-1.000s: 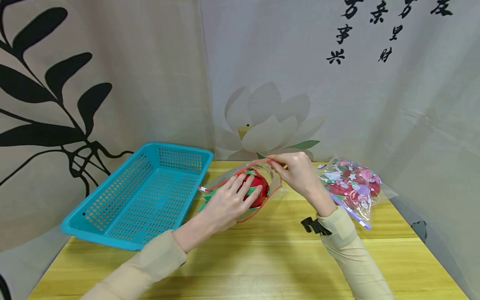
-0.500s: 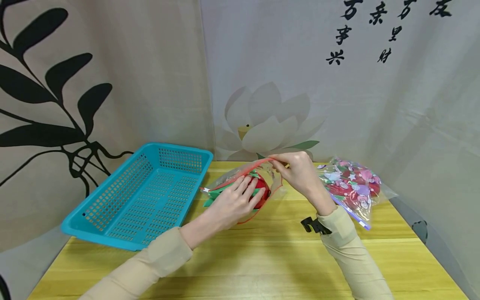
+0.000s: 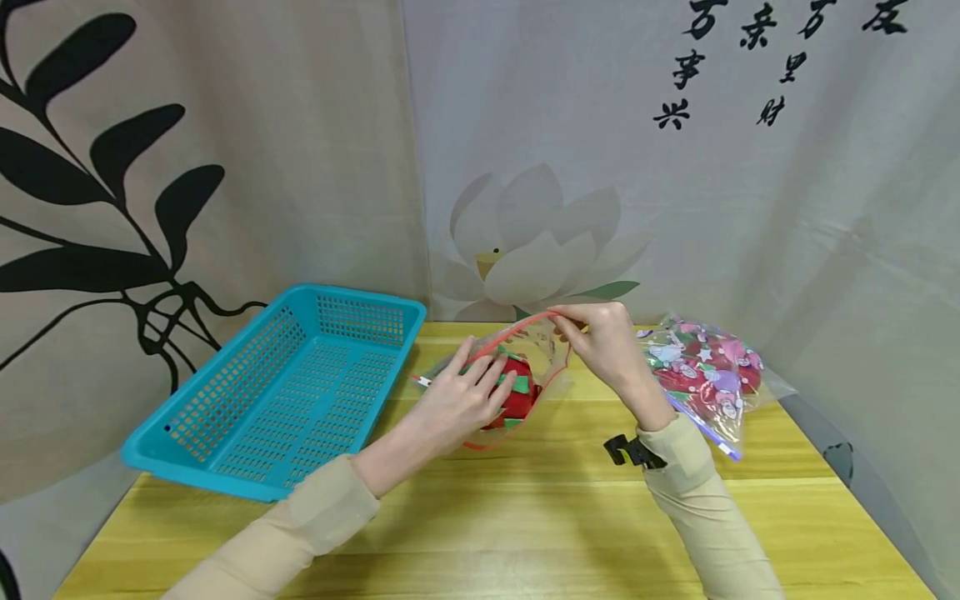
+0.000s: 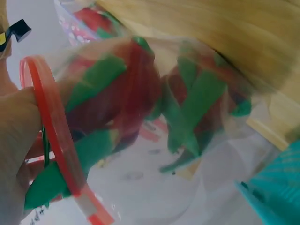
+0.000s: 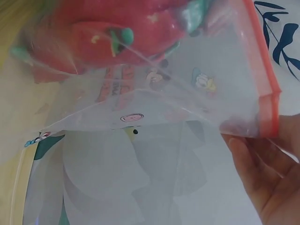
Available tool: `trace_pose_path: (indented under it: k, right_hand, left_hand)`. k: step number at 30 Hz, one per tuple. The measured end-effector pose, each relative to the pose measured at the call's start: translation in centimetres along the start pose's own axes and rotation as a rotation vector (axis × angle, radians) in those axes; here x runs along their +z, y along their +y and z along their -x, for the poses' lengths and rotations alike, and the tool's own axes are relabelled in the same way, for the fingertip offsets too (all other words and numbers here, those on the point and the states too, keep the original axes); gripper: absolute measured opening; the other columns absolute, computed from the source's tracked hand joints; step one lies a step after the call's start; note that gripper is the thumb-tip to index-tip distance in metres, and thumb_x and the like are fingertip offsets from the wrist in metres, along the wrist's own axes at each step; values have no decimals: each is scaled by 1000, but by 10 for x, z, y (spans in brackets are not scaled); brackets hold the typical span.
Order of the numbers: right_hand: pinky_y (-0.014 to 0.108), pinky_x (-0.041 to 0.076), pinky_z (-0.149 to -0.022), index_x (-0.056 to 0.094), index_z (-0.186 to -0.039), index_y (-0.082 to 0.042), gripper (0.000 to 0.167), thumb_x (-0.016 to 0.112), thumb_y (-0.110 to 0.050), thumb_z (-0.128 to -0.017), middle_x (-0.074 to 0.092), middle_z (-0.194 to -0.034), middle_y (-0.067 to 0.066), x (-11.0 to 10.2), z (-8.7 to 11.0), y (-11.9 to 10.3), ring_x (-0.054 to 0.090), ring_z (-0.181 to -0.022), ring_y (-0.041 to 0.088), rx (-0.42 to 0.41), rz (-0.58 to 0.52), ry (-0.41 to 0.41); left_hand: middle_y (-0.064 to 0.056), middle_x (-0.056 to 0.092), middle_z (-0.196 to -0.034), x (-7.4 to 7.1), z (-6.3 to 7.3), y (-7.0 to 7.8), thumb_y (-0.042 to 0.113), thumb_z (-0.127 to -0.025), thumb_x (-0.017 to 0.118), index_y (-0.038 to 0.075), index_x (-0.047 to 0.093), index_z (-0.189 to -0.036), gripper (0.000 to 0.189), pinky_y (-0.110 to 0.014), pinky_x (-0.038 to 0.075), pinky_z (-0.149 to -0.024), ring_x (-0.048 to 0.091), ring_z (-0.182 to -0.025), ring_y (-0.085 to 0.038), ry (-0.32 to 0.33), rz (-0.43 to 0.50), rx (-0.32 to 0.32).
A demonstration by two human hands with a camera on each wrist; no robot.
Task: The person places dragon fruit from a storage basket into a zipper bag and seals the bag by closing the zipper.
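Observation:
A clear zip bag [image 3: 558, 342] with a red zip edge and cartoon prints is propped with its mouth toward me. Inside are soft-looking red-and-green fabric things [image 4: 199, 101], one deeper and another at the mouth. My left hand [image 3: 459, 404] lies at the mouth with fingers spread, touching the red-and-green fabric thing [image 3: 521, 400]; its fingertips are partly hidden in the left wrist view. My right hand [image 3: 603, 342] pinches the upper corner of the zip edge between thumb and fingers, also plain in the right wrist view, where the bag's film [image 5: 140, 98] hangs stretched.
A blue perforated basket [image 3: 300, 400] stands on the left of the wooden table [image 3: 525, 525]. At the right lies a second clear bag [image 3: 708, 367] with a purple zip, packed with red things. A printed cloth backdrop [image 3: 562, 125] rises behind the table.
The bag's mouth and my right hand have shifted slightly right. My left fingers have spread, and the fabric thing under them has turned, its green end no longer sticking out at the left.

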State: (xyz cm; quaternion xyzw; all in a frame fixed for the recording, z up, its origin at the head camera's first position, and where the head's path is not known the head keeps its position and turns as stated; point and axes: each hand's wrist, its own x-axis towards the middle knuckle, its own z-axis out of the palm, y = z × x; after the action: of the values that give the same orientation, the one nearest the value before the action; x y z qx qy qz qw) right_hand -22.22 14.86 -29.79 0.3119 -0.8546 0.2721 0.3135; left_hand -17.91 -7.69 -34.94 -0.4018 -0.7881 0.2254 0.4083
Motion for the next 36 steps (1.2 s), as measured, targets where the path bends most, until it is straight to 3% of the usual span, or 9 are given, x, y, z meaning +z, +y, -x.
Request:
trace_pose_path:
  k: [2, 7, 15, 19, 25, 29, 33, 36]
  right_hand:
    - [26, 53, -51, 74, -95, 1, 14, 65, -6, -87, 74, -79, 15, -1, 1, 2, 71, -62, 20, 16, 1, -2]
    - [24, 51, -50, 75, -94, 0, 14, 64, -8, -88, 74, -79, 14, -1, 2, 5, 70, -62, 19, 27, 5, -3]
    - [26, 53, -52, 75, -93, -1, 14, 65, -9, -88, 74, -76, 13, -1, 5, 7, 69, -59, 17, 28, 14, -10]
    - [21, 49, -50, 75, -93, -1, 14, 64, -9, -89, 74, -75, 13, -1, 5, 7, 69, -59, 17, 46, 2, -11]
    - [16, 44, -48, 75, -94, -1, 15, 65, -9, -88, 74, -75, 13, 0, 5, 8, 69, -59, 18, 58, 4, -6]
    - [17, 44, -48, 75, -93, 0, 14, 65, -9, -88, 74, -75, 13, 0, 5, 8, 69, -60, 18, 53, 11, 2]
    - [20, 47, -49, 75, -93, 1, 15, 65, -9, -88, 74, -77, 14, -1, 4, 8, 70, -60, 18, 47, 17, -2]
    - [21, 46, -49, 75, -94, 1, 15, 65, -9, -88, 74, -77, 14, -2, 4, 10, 69, -60, 19, 49, 34, -5]
  left_hand:
    - [-2, 68, -118, -2, 1, -1, 23, -78, 77, 21, 67, -116, 40, -44, 49, -99, 64, -105, -19, 21, -20, -12]
    - [-2, 69, -116, -9, 1, -2, 27, -71, 82, 23, 69, -113, 43, -37, 54, -90, 65, -104, -18, -9, -44, -34]
    - [1, 72, -88, -1, 2, 0, 20, -76, 77, 19, 71, -90, 15, -28, 53, -75, 66, -84, -15, 116, -11, -44]
    - [0, 72, -93, 0, 7, -8, 24, -75, 79, 22, 70, -97, 23, -31, 52, -81, 65, -90, -15, 94, 30, -23]
    - [-1, 71, -107, 0, 17, -17, 43, -67, 82, 21, 65, -115, 55, -35, 52, -90, 64, -105, -16, 104, 161, -19]
    - [-5, 66, -119, -1, 23, -18, 26, -64, 88, 17, 63, -118, 61, -35, 51, -93, 61, -114, -20, 104, 256, -67]
    - [-8, 61, -127, -3, 27, -18, 6, -60, 87, 15, 61, -123, 69, -36, 52, -93, 56, -120, -24, 94, 293, -135]
    - [-12, 59, -126, -4, 28, -19, -2, -63, 82, 13, 58, -127, 71, -38, 55, -86, 56, -117, -29, 98, 342, -251]
